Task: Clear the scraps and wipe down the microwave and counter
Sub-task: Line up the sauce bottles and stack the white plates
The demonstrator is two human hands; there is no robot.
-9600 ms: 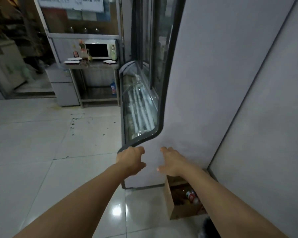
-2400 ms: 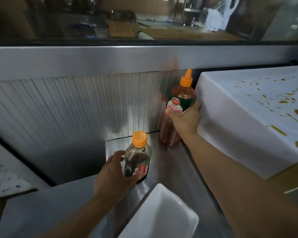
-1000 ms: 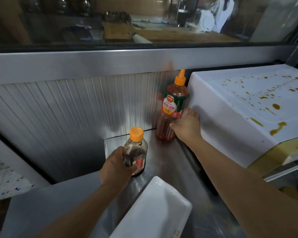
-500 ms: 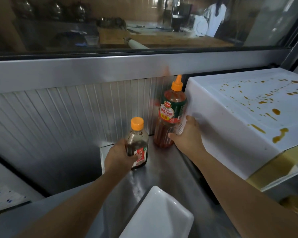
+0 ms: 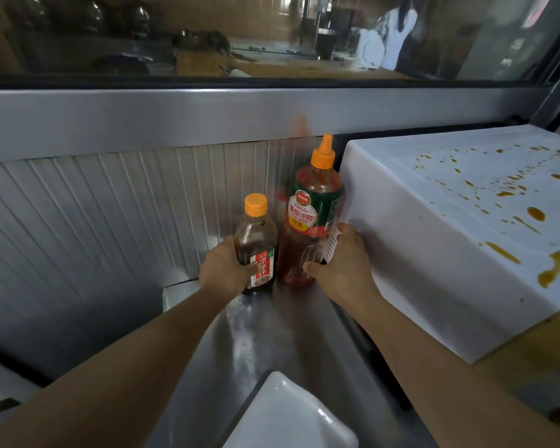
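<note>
right hand [image 5: 343, 266] holds sauce bottle [image 5: 311, 215] labelled "番茄沙司".

The dressing bottle [image 5: 256, 244] stood at nine o'clock of the ketchup bottle [image 5: 311, 215], the microwave [image 5: 450, 234] at three o'clock.

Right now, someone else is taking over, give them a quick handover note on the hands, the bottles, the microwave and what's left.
Left hand grips the small dark sauce bottle. Right hand grips the tall red sauce bottle. Both bottles stand on the steel counter by the ribbed back wall, left of the microwave.
Done: no wiping visible.
Left: orange splatters cover the microwave top; wipe it and the counter. No cloth in view.
</note>
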